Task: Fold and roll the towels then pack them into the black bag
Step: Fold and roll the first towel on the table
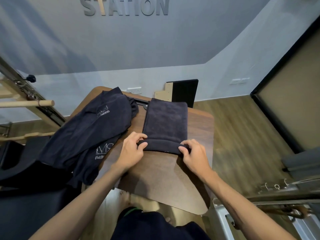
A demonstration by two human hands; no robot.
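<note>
Two bare forearms reaching forward, palms down; left hand [131, 149] and right hand [194, 153] level, apart, fingers curled under, thumbs on top, pinching.

A dark folded towel [166, 122] is lying lengthwise on the brown counter [164, 174], its near end curling into a short roll. Left of it, more dark towels [86, 134] with white logos are lying loosely heaped, draping over the counter's left edge.
</note>
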